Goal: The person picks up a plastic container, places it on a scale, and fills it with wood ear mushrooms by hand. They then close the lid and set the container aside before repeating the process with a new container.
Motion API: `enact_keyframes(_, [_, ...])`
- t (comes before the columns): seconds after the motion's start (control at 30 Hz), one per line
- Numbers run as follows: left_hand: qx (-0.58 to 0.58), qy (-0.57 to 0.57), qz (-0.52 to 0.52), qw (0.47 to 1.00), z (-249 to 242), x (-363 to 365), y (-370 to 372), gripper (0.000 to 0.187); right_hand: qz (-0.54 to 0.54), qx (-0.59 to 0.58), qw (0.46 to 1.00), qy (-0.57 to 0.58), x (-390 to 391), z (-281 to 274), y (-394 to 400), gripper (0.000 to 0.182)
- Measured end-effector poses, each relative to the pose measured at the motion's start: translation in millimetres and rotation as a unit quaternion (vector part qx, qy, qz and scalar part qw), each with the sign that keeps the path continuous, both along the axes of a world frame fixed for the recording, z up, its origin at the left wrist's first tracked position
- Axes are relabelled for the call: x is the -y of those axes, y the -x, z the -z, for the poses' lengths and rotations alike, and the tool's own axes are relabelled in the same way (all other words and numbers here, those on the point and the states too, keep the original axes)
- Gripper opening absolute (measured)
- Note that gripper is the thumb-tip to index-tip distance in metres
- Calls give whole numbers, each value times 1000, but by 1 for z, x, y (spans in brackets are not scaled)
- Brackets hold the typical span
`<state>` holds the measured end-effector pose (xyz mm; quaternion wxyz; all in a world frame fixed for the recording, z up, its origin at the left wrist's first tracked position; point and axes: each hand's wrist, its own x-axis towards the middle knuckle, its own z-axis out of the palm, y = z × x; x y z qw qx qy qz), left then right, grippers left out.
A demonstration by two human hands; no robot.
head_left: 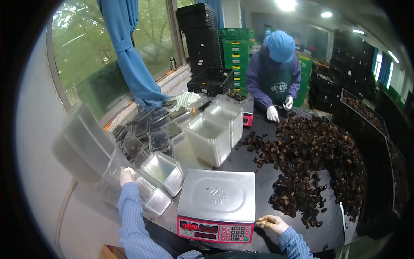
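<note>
My left hand [126, 176], in a white glove, is closed on a clear plastic bag [111, 178] around a tall stack of clear plastic tubs [84, 144]; its fingertips are partly hidden. Two shorter tub stacks [161, 171] lie tilted just right of it. In front of me stands a red digital scale [216, 196] with a bare steel plate, its display reading -0.020. My right hand [273, 223], in a stained glove, rests by the scale's right front corner with fingers stretched out and nothing visible in them. Beyond it spreads a heap of dark dried mushroom-like pieces [315, 151].
More clear tub stacks [209, 138] stand behind the scale. Filled lidded boxes [159, 140] crowd the window side. Across the table a co-worker [276, 73] in a blue cap handles pieces near a second scale [247, 120]. Black crates [210, 82] and green crates [237, 56] are stacked behind.
</note>
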<state>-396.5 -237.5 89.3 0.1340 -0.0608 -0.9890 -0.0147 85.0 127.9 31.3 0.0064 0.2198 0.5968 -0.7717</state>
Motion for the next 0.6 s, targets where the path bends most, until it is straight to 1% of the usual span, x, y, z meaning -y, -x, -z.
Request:
enact_keyframes(0.1, [-41,-18,-5,999,1,3,-4,32,-4,4,1000,-9,1,1,-6,23])
enact_keyframes(0.13, [-94,-66,-22,993,-2,3,-8,28,-6,6,1000,-13,0,2,-8,23])
enact_keyframes(0.2, [-201,-161,-53,965,-14,-2,-11,21,-8,6,1000,-16,1,4,-10,23])
enact_keyframes(0.23, [-232,-233,-8,944,-16,-1,-11,19,-8,5,1000,-15,2,4,-11,24])
enact_keyframes(0.3, [-284,-372,89,879,-21,-4,-10,15,-12,2,1000,-11,4,6,-13,24])
enact_keyframes(0.4, [-199,-358,179,895,-39,-53,-71,14,-29,-3,1000,9,9,16,-11,24])
enact_keyframes(0.47, [-131,-354,254,891,-25,-78,-101,14,-39,-9,999,27,13,22,-8,25])
enact_keyframes(0.53, [12,-322,248,914,-15,-101,-139,16,-64,4,998,-13,16,17,-4,24])
enact_keyframes(0.6, [68,-290,286,911,4,-114,-159,20,-76,-16,996,-45,17,19,-5,24])
